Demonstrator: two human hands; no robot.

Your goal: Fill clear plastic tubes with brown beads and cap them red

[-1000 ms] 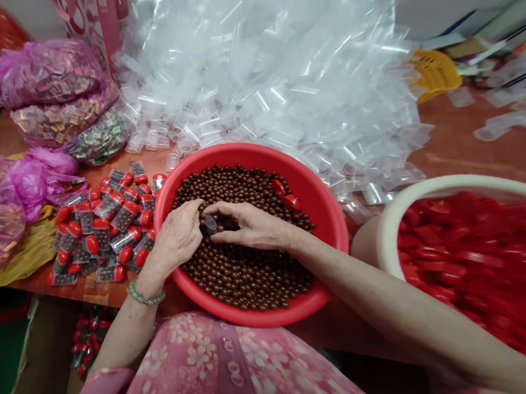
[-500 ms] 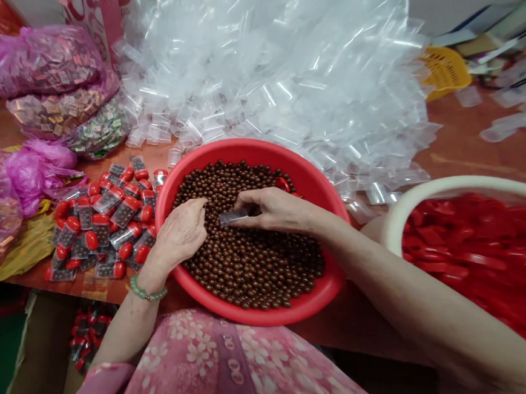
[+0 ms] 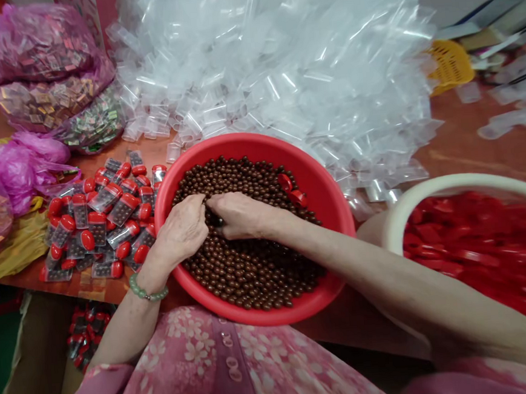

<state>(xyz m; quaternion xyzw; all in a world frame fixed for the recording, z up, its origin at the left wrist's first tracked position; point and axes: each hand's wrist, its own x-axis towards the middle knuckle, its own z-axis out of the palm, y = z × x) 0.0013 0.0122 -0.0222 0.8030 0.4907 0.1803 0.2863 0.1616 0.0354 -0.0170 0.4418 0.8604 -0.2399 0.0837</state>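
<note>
Both hands meet over a red plastic basin [image 3: 272, 317] that holds a heap of shiny brown beads [image 3: 250, 271]. My left hand [image 3: 182, 230], with a green bead bracelet [image 3: 146, 289] at its wrist, is closed, and its fingertips are turned away from view. My right hand [image 3: 241, 215] is closed just beside it, fingertips against the left ones, with a few dark beads at its curled fingers. The small clear plastic case it held is now mostly hidden between the hands. Two red caps [image 3: 291, 190] lie on the beads at the basin's right side.
Filled cases with red caps [image 3: 105, 215] are piled left of the basin. Behind it rises a big heap of clear cases [image 3: 272, 81]. A white tub [image 3: 392, 223] of red caps stands right. Bags [image 3: 46, 50] of small pieces, a yellow basket [image 3: 451, 67] and a cardboard box [image 3: 38, 354] surround.
My right hand has moved left with the clear case until it meets my left hand. The case is now hidden, and the red caps in the basin show more fully.
</note>
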